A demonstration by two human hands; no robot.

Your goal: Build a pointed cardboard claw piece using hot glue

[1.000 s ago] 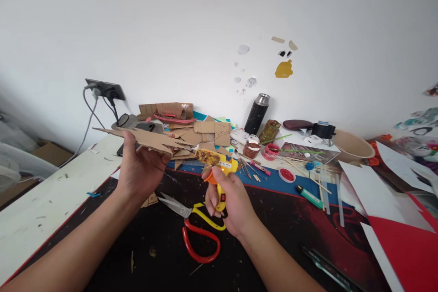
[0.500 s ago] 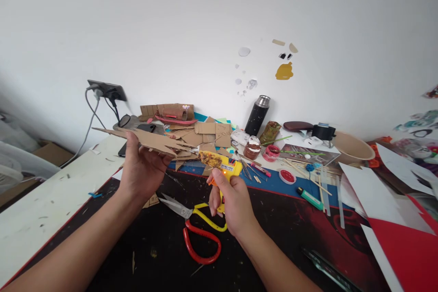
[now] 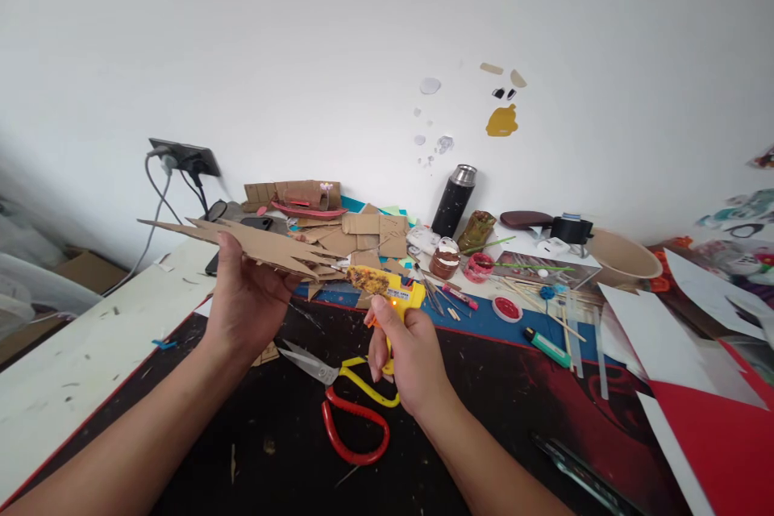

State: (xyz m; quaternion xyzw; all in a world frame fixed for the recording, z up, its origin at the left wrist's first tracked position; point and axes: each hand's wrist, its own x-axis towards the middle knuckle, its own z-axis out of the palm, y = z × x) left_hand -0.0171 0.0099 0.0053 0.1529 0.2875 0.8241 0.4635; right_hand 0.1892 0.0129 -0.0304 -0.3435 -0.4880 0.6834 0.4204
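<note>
My left hand [image 3: 249,302] grips a jagged, spiky cardboard cutout [image 3: 260,243], thumb on its near edge and fingers beneath. The piece is held up above the table, nearly level. In my right hand [image 3: 404,347] is a yellow hot glue gun [image 3: 384,284] with brown stains on its front and a lit orange light. Its nozzle points left at the cutout's right-hand spikes; whether it touches them I cannot tell. Below both hands, scissors [image 3: 339,377] with one red and one yellow handle lie spread on the black mat [image 3: 477,427].
Cardboard scraps [image 3: 378,230] pile up behind my hands. A black flask [image 3: 455,200], paint jars [image 3: 444,258] and a red paint lid [image 3: 506,309] stand along the back. A green cutter [image 3: 547,348] and glue sticks [image 3: 603,355] lie right. A wall socket [image 3: 185,157] carries plugged cables.
The cardboard cutout has shifted and turned slightly, its left tips showing farther left and more of its top visible. The glue gun stays by its right end; the whole view moved a little.
</note>
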